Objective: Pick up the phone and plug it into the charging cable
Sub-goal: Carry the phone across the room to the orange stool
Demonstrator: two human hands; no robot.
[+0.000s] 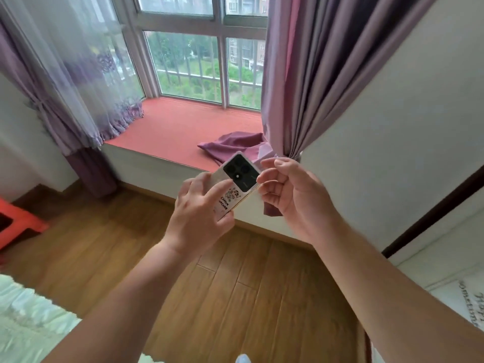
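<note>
Two hands raise the phone (237, 183) above the wooden floor (222, 284), back outward. Left hand (199, 213) fingers grasp its lower body; right hand (290, 195) fingers curl against its upper edge.

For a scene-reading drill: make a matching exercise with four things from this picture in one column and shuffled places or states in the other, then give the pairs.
Things:
1. phone
2. cloth
3. stool
4. right hand

Places or states:
A. lying crumpled on the red window seat
B. on the wood floor at the far left edge
C. held in the left hand, camera side up
D. fingers curled at the phone's right edge

Pairs: 1-C, 2-A, 3-B, 4-D
</note>
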